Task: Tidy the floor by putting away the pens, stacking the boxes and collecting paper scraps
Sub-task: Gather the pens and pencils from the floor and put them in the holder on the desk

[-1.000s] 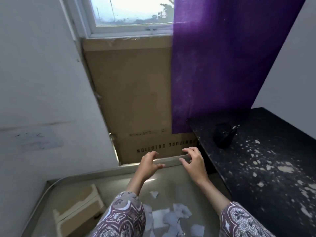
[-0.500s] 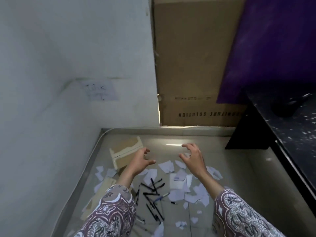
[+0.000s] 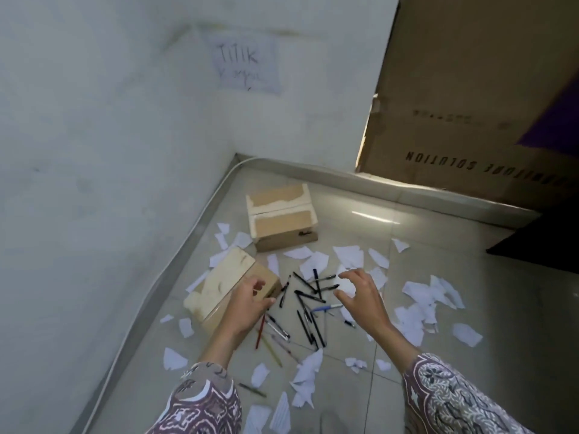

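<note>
Hands poised over a littered floor (image 3: 438, 308), nothing yet picked up.

Two boxes lie apart, one (image 3: 283, 220) beyond the hands, one (image 3: 228, 285) just beside the left hand (image 3: 249, 303); scraps (image 3: 423, 308) ring both hands; pens (image 3: 308, 303) lie between them. Both hands hover empty, fingers loosely curled, the right hand (image 3: 363, 296) spread above the pens. Gathering pens looks first: lower and pinch one.

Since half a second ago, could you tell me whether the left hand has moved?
Yes: the left hand has moved toward the nearer box, and now overlaps its corner.
</note>
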`<state>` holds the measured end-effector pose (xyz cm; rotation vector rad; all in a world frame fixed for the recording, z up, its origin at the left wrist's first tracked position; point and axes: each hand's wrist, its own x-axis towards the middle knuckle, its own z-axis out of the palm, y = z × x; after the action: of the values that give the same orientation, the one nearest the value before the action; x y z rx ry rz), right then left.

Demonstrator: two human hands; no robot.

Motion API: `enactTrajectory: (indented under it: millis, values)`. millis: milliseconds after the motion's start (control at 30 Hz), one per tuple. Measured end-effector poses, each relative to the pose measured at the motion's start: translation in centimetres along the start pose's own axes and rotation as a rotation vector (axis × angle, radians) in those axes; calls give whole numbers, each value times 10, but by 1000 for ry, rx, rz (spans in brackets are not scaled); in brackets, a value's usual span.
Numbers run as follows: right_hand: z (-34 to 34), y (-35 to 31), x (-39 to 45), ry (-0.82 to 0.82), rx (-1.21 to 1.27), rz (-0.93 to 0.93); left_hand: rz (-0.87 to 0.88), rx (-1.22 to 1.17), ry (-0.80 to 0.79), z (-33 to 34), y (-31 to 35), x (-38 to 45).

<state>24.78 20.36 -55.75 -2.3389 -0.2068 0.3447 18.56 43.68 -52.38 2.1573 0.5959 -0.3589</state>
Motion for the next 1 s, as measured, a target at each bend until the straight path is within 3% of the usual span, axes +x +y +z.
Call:
enactTrajectory:
  millis: [433, 700, 1000]
  values:
    - [206, 130, 62, -203, -51, -74, -12, 40, -79, 135, -198, 105]
    - [328, 216, 104, -332, -140, -212, 116, 312, -128, 196, -309, 192]
    - [394, 258, 136, -405, -265, -378, 97, 559, -178, 248, -391, 242]
